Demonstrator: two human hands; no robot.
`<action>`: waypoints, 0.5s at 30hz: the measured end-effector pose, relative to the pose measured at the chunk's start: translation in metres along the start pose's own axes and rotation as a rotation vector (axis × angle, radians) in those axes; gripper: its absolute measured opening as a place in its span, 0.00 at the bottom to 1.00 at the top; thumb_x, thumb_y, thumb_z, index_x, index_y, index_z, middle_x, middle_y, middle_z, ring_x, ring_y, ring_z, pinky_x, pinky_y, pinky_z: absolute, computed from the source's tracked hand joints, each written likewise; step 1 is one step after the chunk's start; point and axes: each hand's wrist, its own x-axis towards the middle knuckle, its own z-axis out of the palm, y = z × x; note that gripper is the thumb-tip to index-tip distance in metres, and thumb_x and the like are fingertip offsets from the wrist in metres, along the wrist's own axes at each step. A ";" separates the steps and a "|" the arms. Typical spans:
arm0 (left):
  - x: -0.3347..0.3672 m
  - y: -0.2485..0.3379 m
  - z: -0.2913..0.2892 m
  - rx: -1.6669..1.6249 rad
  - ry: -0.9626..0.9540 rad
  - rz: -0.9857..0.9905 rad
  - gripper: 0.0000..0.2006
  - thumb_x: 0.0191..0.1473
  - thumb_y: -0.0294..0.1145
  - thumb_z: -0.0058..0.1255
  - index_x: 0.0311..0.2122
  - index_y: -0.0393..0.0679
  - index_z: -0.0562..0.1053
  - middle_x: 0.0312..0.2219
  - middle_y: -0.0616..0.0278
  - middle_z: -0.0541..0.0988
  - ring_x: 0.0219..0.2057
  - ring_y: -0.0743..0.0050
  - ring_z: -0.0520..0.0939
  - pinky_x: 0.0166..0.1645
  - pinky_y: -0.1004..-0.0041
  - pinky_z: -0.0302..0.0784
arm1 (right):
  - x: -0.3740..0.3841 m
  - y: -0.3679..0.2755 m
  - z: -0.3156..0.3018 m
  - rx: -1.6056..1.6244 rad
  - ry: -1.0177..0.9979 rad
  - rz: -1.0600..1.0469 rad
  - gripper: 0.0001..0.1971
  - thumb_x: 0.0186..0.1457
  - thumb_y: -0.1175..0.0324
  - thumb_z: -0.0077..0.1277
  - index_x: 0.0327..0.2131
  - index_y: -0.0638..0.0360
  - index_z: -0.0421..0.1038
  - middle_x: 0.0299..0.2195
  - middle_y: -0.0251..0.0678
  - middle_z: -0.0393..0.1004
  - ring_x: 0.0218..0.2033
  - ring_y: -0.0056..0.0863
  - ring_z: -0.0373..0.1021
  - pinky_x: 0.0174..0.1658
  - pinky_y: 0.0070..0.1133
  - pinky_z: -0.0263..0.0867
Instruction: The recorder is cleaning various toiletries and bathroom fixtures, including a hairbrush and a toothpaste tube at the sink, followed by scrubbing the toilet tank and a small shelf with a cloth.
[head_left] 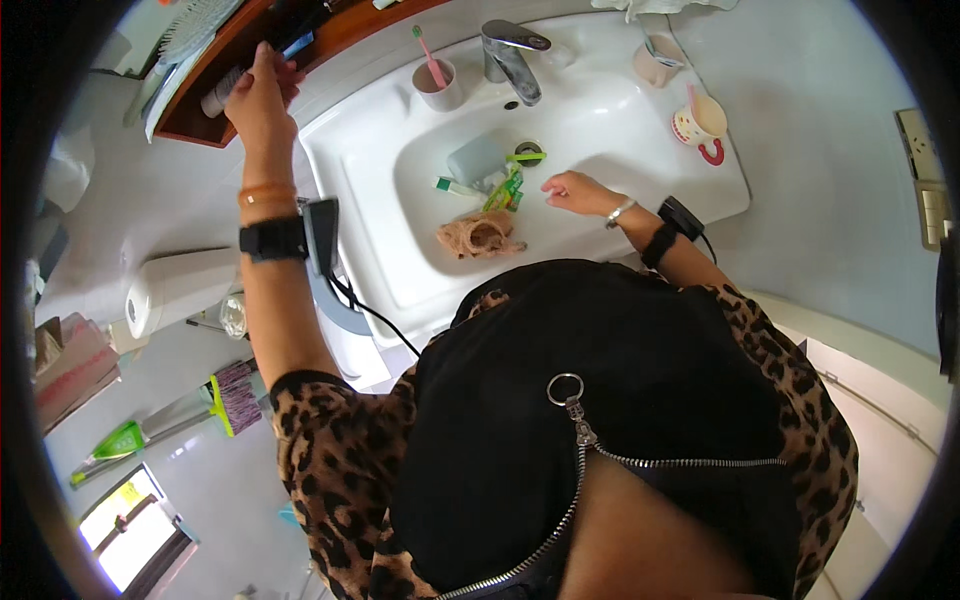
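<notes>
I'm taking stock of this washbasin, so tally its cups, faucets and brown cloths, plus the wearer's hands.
Cups: 3
Faucet: 1
Brown cloth: 1
Hands: 2
Total: 7

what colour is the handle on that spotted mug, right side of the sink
The handle is red; it shows best in the head view.

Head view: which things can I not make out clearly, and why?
All in the head view:
Left hand: its own fingers hide whether it grips anything.
Right hand: curled fingers hide its palm.
Pink toothbrush: lower end hidden inside the cup.
Wooden shelf: cut off by the top edge.
</notes>
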 end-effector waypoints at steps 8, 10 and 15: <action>-0.145 -0.045 -0.010 0.235 -0.194 -0.222 0.16 0.54 0.39 0.47 0.22 0.37 0.70 0.14 0.64 0.72 0.15 0.82 0.71 0.19 0.82 0.63 | 0.092 -0.005 0.020 0.270 0.120 0.440 0.23 0.46 0.67 0.51 0.48 0.59 0.63 0.34 0.41 0.71 0.31 0.31 0.71 0.25 0.25 0.69; -0.179 -0.064 -0.025 0.265 -0.180 -0.319 0.16 0.55 0.38 0.47 0.22 0.37 0.70 0.13 0.64 0.72 0.14 0.82 0.70 0.19 0.83 0.63 | 0.104 0.012 0.031 -0.061 0.178 0.336 0.22 0.45 0.68 0.51 0.47 0.58 0.64 0.36 0.42 0.71 0.34 0.35 0.70 0.32 0.29 0.68; -0.237 -0.106 -0.053 0.330 -0.099 -0.543 0.14 0.54 0.38 0.47 0.24 0.37 0.71 0.15 0.64 0.73 0.15 0.83 0.71 0.18 0.83 0.63 | 0.111 0.024 0.041 -0.442 0.225 0.286 0.14 0.46 0.72 0.48 0.40 0.54 0.69 0.42 0.42 0.69 0.48 0.43 0.61 0.47 0.35 0.60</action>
